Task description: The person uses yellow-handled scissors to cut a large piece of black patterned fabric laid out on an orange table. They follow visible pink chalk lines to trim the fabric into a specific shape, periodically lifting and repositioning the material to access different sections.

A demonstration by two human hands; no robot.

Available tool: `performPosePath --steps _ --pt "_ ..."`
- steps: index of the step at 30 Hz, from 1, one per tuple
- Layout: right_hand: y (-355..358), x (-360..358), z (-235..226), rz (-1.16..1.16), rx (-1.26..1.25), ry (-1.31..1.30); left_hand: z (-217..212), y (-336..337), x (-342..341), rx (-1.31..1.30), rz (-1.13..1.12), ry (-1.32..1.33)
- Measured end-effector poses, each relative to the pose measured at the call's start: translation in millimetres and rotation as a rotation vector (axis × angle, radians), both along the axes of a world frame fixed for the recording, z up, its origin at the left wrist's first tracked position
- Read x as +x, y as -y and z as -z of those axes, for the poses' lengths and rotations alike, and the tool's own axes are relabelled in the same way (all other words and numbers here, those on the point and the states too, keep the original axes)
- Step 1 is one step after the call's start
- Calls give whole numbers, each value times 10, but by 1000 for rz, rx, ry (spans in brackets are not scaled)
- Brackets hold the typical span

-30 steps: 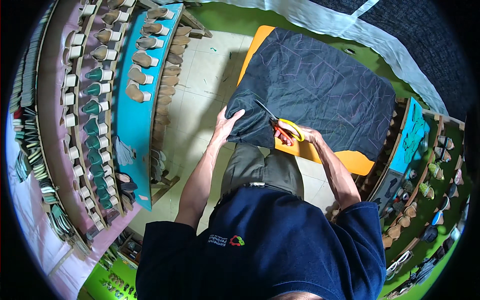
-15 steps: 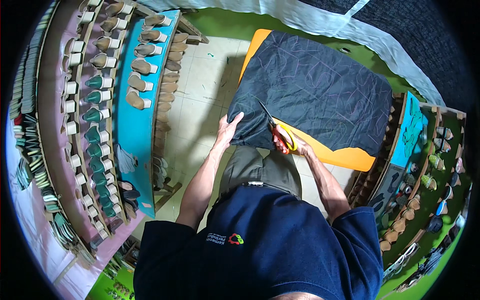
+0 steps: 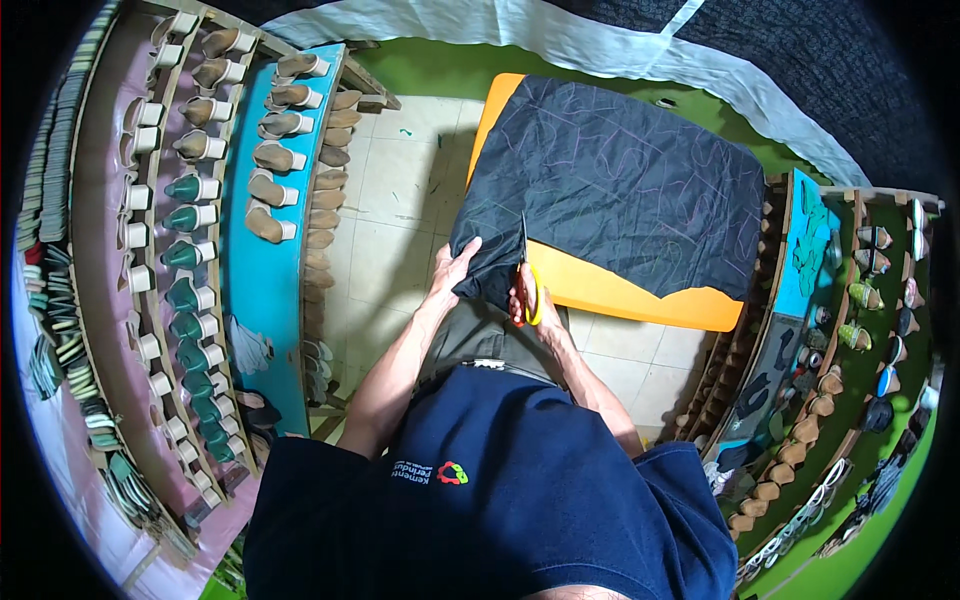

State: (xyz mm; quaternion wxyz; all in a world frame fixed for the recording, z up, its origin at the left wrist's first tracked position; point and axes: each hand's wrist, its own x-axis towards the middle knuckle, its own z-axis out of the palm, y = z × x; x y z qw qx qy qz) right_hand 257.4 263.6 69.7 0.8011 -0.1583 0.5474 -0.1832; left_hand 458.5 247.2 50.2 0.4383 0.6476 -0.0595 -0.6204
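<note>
I watch from my remote station as the left hand (image 3: 452,268) grasps the near-left corner of the black fabric (image 3: 620,180), thumb lying on top and the other fingers partly hidden by its folds. The right hand (image 3: 521,298) is clenched around the handles of yellow-and-red scissors (image 3: 540,295), whose blades point away from the body at the fabric's near edge, just right of the left hand; I can't tell how far apart the blades stand. The fabric, marked with thin coloured curves, lies over most of the orange tabletop (image 3: 600,292), leaving bare strips along its near and left edges. To the left I have a turquoise board (image 3: 262,310) bearing brown shoes, with a row of green shoes (image 3: 183,254) beyond it; to the right, racks carry more footwear (image 3: 855,335).
</note>
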Motion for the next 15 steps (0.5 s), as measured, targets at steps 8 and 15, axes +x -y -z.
performPosePath --steps 8,15 --pt "-25 194 -170 31 -97 -197 -169 49 -65 -37 -51 -56" --pt "-69 296 -202 105 -129 -263 -420 114 -64 62 -38 -33"
